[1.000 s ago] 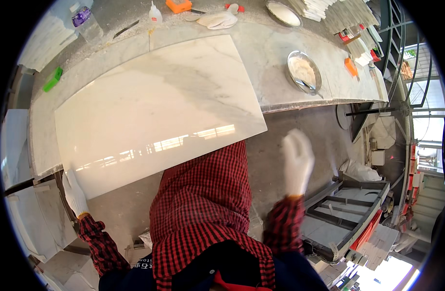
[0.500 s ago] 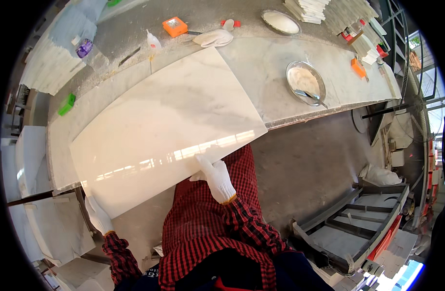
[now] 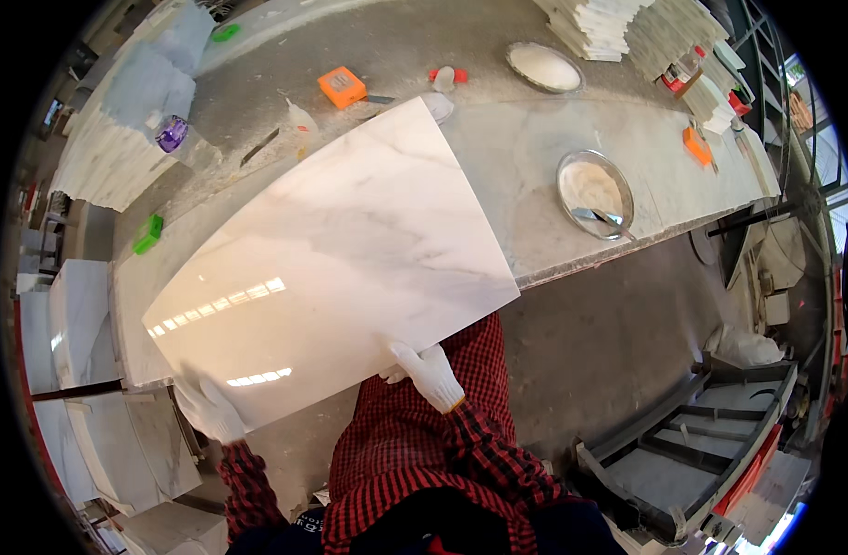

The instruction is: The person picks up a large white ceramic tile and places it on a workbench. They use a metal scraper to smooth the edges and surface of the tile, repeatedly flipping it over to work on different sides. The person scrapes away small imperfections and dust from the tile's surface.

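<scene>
A large polished marble slab (image 3: 331, 250), white with grey veins and one curved edge, lies over the workbench and juts past its front edge toward me. Both my hands wear white knit gloves. My right hand (image 3: 428, 374) grips the near edge, thumb on top and fingers curled underneath. At the slab's left near corner, my left hand (image 3: 208, 409) closes on the edge, its fingers partly hidden. Window light reflects off the glossy face.
On the bench (image 3: 498, 148) stand a metal bowl (image 3: 594, 185) of pale powder or paste with a scraper, another bowl (image 3: 544, 67), and an orange box (image 3: 342, 87). Marble stacks (image 3: 119, 139) rise at the left. A metal frame cart (image 3: 692, 444) stands at the lower right.
The slab's near edge has come toward me, and its far tip now covers much of the white glove on the bench. Reflections on it have shifted. Both hands keep their hold.
</scene>
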### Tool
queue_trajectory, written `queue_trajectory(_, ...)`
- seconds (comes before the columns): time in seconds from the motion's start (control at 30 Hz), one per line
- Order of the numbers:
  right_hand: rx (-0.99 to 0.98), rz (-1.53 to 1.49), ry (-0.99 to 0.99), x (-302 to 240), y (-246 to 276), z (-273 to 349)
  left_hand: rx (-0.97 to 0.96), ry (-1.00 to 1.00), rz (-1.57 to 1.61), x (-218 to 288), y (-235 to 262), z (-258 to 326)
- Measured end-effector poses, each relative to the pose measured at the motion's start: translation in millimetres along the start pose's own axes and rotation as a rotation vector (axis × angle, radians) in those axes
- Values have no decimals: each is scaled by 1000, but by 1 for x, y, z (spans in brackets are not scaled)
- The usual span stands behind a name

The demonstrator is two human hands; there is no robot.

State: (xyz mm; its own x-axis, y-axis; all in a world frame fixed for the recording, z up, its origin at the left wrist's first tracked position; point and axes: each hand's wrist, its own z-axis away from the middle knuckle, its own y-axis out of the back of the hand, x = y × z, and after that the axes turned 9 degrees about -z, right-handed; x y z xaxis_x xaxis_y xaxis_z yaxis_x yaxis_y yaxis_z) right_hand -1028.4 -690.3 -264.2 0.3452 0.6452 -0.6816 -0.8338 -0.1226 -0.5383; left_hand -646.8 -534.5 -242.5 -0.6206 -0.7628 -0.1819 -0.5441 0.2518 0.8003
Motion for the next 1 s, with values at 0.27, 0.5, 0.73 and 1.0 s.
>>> queue_trajectory(0.27, -21, 30, 43, 5, 4, -2, -553, -490, 803, 204, 45, -218)
queue_trajectory(0.5, 29, 2, 35, 9, -2, -2, -824, -523, 821, 244, 77, -220)
queue_trajectory(0.73, 33, 312, 339, -53, -22, 23, -527, -240, 983, 155, 147, -202)
queue_trajectory(1.0, -90, 528, 676, -137, -54, 49, -315, 213, 1503, 82, 116, -101)
